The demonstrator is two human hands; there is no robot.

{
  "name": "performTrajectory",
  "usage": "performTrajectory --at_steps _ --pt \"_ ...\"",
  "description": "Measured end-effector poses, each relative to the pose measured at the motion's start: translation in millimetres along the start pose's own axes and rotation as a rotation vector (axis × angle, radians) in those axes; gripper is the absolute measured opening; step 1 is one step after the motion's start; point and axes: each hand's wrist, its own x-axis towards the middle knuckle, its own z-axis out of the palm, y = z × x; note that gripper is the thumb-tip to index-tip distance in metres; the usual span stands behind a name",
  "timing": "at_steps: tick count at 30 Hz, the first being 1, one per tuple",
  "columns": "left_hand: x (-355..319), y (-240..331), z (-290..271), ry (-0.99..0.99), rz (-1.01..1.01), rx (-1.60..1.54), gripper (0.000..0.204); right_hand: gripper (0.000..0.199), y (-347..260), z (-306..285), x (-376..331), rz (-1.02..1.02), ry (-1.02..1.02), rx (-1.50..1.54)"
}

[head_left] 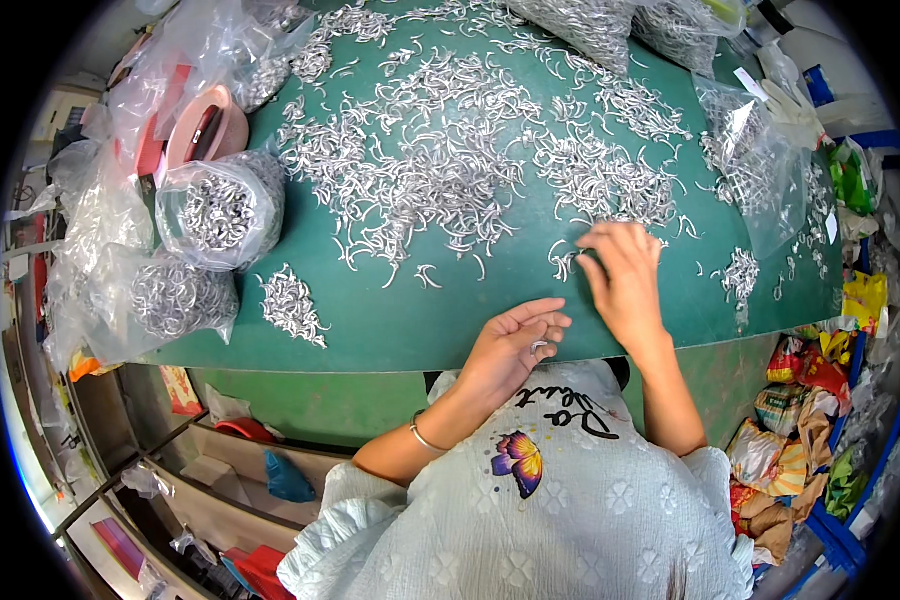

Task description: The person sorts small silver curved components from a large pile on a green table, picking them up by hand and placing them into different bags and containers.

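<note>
My left hand (518,345) is partly curled, palm turned inward, near the table's front edge. A small curved silver metal piece (540,347) shows between its thumb and fingers. To its right, my right hand (622,280) hovers low over the green table (390,320), its thumb and forefinger slightly apart. Close to these fingertips lies a little group of silver curved pieces (562,266). Beyond the hands spread a large loose heap of the same pieces (440,170) and a second heap (600,180) on the right.
Clear plastic bags of silver pieces (218,212) stand at the left, beside a pink container (215,115) with a dark object inside. A small pile (290,307) lies near them. More filled bags (755,160) sit at the right and far edges. Colourful packages (790,400) crowd the right side.
</note>
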Motion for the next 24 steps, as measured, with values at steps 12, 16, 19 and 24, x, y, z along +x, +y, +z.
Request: performTrajectory --at_steps 12,16,19,24 --pt "-1.7 3.8 18.0 0.050 0.004 -0.047 0.042 0.014 -3.7 -17.1 -10.2 0.071 -0.078 0.221" --pt "-3.1 2.4 18.3 0.085 0.039 -0.055 0.040 0.011 -6.3 -15.3 -16.3 0.054 -0.097 0.334" --pt "1.8 -3.3 11.5 0.062 0.075 -0.142 0.039 0.012 -17.9 -27.0 -18.4 -0.030 -0.217 0.410" --pt "2.5 -3.2 16.3 0.070 0.062 -0.104 0.035 0.015 -22.6 -32.3 -22.0 -0.021 -0.180 0.420"
